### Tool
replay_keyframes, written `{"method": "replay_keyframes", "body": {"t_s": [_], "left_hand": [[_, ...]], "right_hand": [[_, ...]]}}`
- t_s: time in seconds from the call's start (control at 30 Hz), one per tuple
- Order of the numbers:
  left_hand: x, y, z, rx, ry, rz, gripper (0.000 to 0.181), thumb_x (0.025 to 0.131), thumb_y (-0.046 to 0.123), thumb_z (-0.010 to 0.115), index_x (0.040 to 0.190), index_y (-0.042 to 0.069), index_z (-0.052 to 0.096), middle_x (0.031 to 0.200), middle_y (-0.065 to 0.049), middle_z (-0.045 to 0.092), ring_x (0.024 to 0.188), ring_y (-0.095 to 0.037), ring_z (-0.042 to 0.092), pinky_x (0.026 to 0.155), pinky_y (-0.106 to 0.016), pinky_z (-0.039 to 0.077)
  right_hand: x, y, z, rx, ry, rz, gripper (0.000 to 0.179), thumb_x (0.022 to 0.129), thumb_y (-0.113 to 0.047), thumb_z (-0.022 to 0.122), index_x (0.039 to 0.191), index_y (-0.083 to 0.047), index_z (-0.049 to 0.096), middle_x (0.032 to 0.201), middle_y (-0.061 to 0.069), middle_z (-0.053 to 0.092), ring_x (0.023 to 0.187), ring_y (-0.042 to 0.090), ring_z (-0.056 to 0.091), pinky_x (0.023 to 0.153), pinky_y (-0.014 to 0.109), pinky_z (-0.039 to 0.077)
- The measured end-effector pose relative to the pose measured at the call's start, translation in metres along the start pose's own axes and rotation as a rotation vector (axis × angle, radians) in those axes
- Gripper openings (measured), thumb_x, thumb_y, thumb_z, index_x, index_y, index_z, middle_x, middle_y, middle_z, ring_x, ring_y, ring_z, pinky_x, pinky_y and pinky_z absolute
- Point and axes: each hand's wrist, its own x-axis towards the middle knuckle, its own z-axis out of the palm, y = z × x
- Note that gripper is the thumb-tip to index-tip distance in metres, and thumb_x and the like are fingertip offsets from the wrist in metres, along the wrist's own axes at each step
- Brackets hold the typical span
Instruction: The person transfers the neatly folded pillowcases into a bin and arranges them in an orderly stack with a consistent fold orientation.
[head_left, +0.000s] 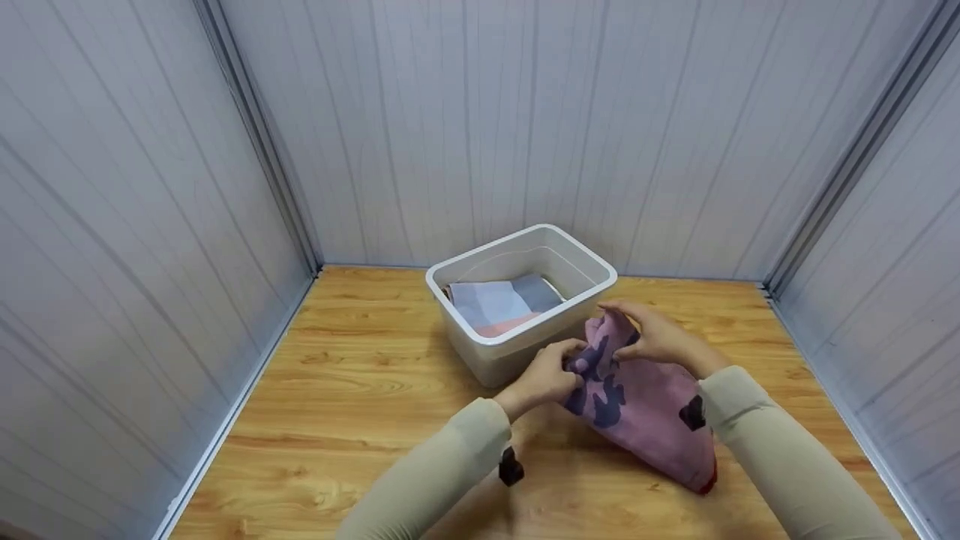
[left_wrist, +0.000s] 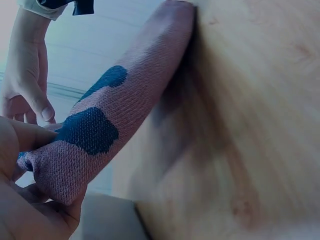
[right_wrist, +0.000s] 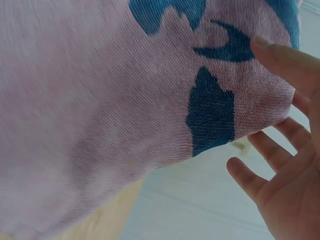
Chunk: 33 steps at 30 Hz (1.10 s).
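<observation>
Both hands hold up a pink knitted cloth (head_left: 652, 405) with dark blue patches, just in front of the white bin. The left hand (head_left: 546, 375) grips its near-left corner, thumb and fingers around a bunched fold (left_wrist: 60, 170). On the upper right, the right hand (head_left: 660, 341) pinches the cloth's edge; in the right wrist view its thumb (right_wrist: 285, 60) lies on the front face while some fingers go behind. From the hands the cloth slopes down toward the right forearm, ending in a red-trimmed lower corner (head_left: 706, 480).
A white plastic bin (head_left: 487, 367) stands near the back wall, close to the left hand. Inside it lie folded cloths (head_left: 487, 300) in pale blue, grey and peach. Panelled walls (head_left: 465, 135) enclose the wood-grain surface (head_left: 352, 360) at the back and both sides.
</observation>
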Motion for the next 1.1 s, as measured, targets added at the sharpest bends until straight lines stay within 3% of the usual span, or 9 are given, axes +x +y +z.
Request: {"method": "replay_keyframes", "body": {"t_s": [0.23, 0.43, 0.6, 0.8, 0.97, 1.1], "left_hand": [[0.003, 0.016, -0.025, 0.180, -0.035, 0.159, 0.046, 0.068, 0.001, 0.059, 0.110, 0.020, 0.060, 0.090, 0.012, 0.059, 0.075, -0.007, 0.053, 0.064, -0.019, 0.044], [0.008, 0.027, -0.041, 0.308, -0.040, 0.248, 0.047, 0.070, 0.001, 0.057, 0.112, 0.021, 0.061, 0.095, 0.013, 0.059, 0.077, -0.007, 0.051, 0.069, -0.018, 0.042], [0.010, 0.031, -0.049, 0.240, -0.001, 0.284, 0.044, 0.070, 0.000, 0.058, 0.106, 0.023, 0.064, 0.093, 0.015, 0.060, 0.077, -0.005, 0.051, 0.069, -0.019, 0.043], [0.011, 0.031, -0.053, 0.113, 0.087, 0.292, 0.037, 0.069, 0.001, 0.063, 0.101, 0.020, 0.065, 0.091, 0.016, 0.062, 0.076, -0.004, 0.052, 0.067, -0.020, 0.045], [0.013, 0.031, -0.052, 0.023, 0.163, 0.313, 0.037, 0.070, 0.002, 0.067, 0.104, 0.016, 0.064, 0.096, 0.012, 0.064, 0.081, -0.003, 0.057, 0.069, -0.020, 0.047], [0.012, 0.031, -0.052, 0.004, 0.223, 0.324, 0.041, 0.070, 0.006, 0.071, 0.108, 0.018, 0.061, 0.098, 0.009, 0.064, 0.081, -0.005, 0.058, 0.069, -0.021, 0.047]], "right_hand": [[0.006, -0.009, -0.013, 0.060, -0.051, -0.009, 0.080, 0.062, -0.010, 0.084, 0.132, -0.027, 0.047, 0.126, 0.002, 0.050, 0.111, 0.022, 0.046, 0.093, 0.046, 0.036], [0.010, -0.014, -0.019, 0.111, -0.094, -0.004, 0.079, 0.061, -0.016, 0.084, 0.130, -0.029, 0.048, 0.120, -0.002, 0.053, 0.104, 0.019, 0.049, 0.086, 0.039, 0.041], [0.011, -0.016, -0.019, 0.176, -0.080, 0.029, 0.071, 0.061, -0.017, 0.085, 0.125, -0.020, 0.053, 0.110, 0.002, 0.057, 0.096, 0.020, 0.052, 0.078, 0.033, 0.046], [0.009, -0.031, -0.025, 0.290, -0.024, 0.002, 0.049, 0.062, -0.002, 0.082, 0.106, -0.006, 0.061, 0.100, 0.008, 0.062, 0.087, 0.021, 0.056, 0.073, 0.028, 0.048], [0.005, -0.044, -0.033, 0.305, 0.025, 0.008, 0.039, 0.063, 0.002, 0.080, 0.098, -0.004, 0.063, 0.097, 0.006, 0.066, 0.086, 0.016, 0.058, 0.074, 0.024, 0.047], [0.001, -0.047, -0.035, 0.306, 0.075, 0.026, 0.034, 0.064, 0.003, 0.078, 0.095, -0.004, 0.064, 0.094, 0.007, 0.065, 0.084, 0.017, 0.057, 0.074, 0.023, 0.045]]}}
